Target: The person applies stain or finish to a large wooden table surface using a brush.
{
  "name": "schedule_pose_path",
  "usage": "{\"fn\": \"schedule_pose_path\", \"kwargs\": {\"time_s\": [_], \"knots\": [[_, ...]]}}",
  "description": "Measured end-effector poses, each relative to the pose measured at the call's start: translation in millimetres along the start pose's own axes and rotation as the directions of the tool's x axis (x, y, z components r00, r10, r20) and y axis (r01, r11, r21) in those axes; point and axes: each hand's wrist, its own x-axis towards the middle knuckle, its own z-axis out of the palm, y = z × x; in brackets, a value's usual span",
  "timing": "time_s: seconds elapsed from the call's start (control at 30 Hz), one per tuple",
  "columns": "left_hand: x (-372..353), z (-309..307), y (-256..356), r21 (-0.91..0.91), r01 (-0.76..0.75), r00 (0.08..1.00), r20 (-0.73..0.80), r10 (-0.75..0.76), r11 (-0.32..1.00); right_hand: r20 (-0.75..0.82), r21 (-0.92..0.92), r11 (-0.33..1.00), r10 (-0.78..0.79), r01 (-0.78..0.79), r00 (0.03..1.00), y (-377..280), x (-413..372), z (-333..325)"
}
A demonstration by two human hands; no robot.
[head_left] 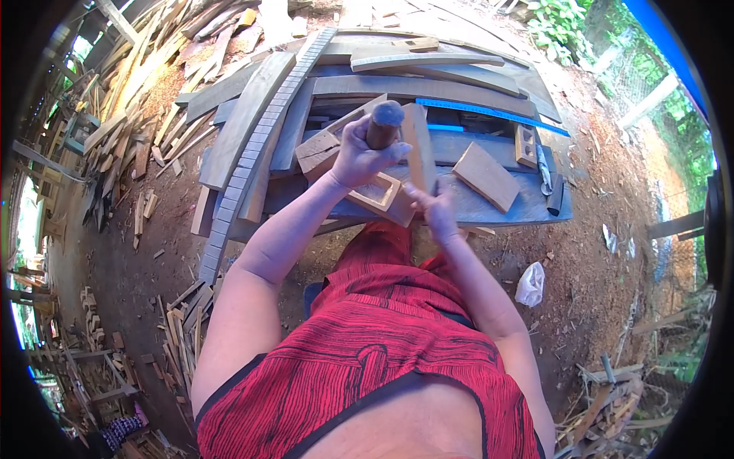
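Observation:
My left hand (358, 157) is closed around a thick round handle (384, 126) with a dark end that points up towards me. What lies at its lower end is hidden behind the hand. My right hand (437, 213) is closed at the near end of a flat wooden piece (418, 145), which stretches away beside the handle. Below and between the hands is a wooden block (397, 209) with a rectangular hollow cut in it. Another wooden block (316, 155) sits left of my left hand.
A worktable (527, 200) carries long boards (428, 84), a blue ruler (497, 112), a loose rectangular board (486, 176) and a small block with holes (525, 145). A long segmented wooden strip (252, 149) leans across the left side. Scrap wood and a white plastic bag (531, 284) lie on the ground.

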Motion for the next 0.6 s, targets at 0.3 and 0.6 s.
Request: {"fn": "schedule_pose_path", "kwargs": {"time_s": [0.3, 0.6], "knots": [[2.7, 7.4, -2.0, 0.124, 0.011, 0.991, 0.13, -0.027, 0.992, -0.058, 0.032, 0.734, -0.677, 0.679, 0.734, -192.3, -48.6, -15.0], [3.4, 5.6, -2.8, 0.03, 0.076, 0.992, 0.1, -0.078, 0.997, 0.12, -0.162, 0.849, -0.489, 0.503, 0.864, -214.2, -60.0, -23.2]]}}
